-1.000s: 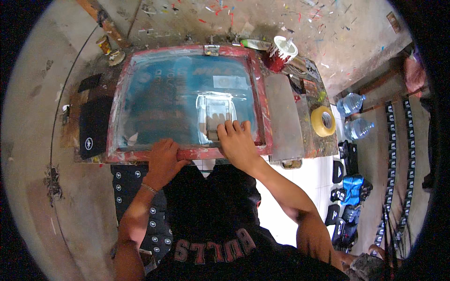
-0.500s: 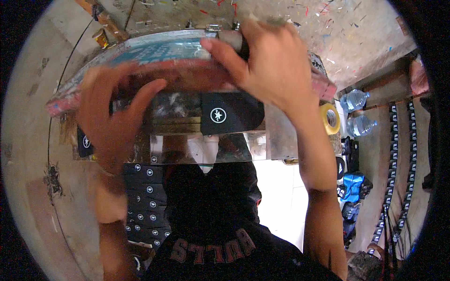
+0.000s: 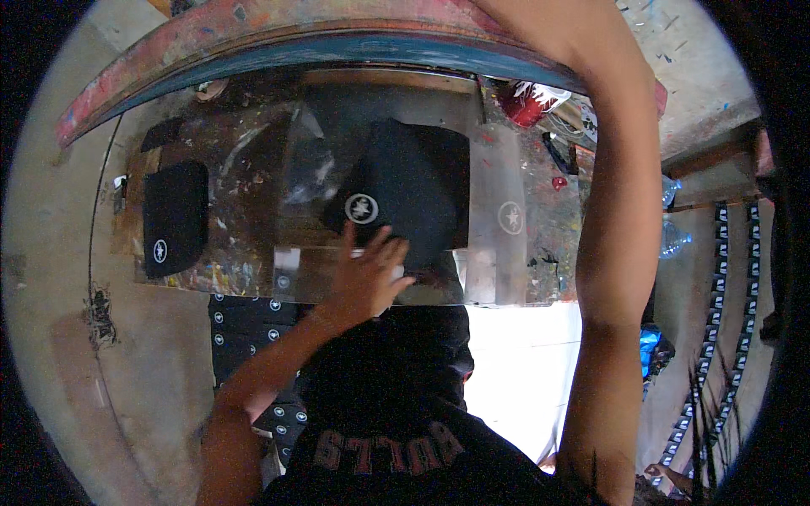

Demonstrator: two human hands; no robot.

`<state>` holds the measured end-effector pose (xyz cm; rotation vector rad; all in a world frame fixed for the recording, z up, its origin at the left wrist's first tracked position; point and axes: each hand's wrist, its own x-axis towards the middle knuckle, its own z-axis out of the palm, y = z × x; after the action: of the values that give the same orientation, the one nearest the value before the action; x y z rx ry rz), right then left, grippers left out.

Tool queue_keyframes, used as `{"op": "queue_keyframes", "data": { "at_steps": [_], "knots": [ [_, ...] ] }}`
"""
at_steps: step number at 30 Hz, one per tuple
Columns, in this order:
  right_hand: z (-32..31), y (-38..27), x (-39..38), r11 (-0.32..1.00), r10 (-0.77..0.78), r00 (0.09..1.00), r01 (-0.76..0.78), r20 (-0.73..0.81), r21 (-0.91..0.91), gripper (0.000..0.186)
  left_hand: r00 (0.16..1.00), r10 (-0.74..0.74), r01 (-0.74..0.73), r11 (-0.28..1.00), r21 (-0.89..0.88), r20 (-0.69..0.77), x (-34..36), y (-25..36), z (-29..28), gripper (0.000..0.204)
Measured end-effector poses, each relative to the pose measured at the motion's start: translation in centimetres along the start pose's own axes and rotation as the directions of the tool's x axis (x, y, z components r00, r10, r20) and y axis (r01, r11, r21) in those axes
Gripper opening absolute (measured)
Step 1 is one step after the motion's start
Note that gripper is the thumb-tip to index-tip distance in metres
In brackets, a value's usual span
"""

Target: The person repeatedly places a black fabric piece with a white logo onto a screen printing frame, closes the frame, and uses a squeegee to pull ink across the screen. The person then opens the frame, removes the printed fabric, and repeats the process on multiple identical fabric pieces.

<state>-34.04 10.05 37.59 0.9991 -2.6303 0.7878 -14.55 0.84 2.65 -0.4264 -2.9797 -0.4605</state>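
Forearm [image 3: 624,194] overlaps the red frame [image 3: 337,18], right hand cropped out.

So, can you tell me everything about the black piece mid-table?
The black piece looks like matte fabric, with slanted edges and a round white emblem, a star shape inside, near its left corner. It lies over the middle of the paint-stained table. The person's left grip, spread open, overlaps its near edge; whether it presses down is unclear.
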Motion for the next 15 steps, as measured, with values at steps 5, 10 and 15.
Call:
{"op": "queue_keyframes", "data": {
  "at_steps": [5,10,15],
  "knots": [
    [-0.9,-3.0,0.1,0.953,0.253,0.967,-0.254,-0.025,-0.166,0.072,0.936,-0.337,0.349,0.929,0.121,-0.104,-5.4,-4.8,-4.3,0.062],
    [0.1,-1.2,-0.5,0.993,-0.037,0.989,0.020,-0.141,-0.120,0.069,0.976,-0.217,0.217,0.972,0.090,-0.007,-5.9,-4.1,-2.0,0.061],
    [0.0,-2.4,0.2,0.969,0.170,0.978,-0.188,-0.123,-0.157,0.068,0.925,-0.376,0.378,0.926,0.019,-0.053,-9.4,-3.9,-2.3,0.062]
  ]
}}
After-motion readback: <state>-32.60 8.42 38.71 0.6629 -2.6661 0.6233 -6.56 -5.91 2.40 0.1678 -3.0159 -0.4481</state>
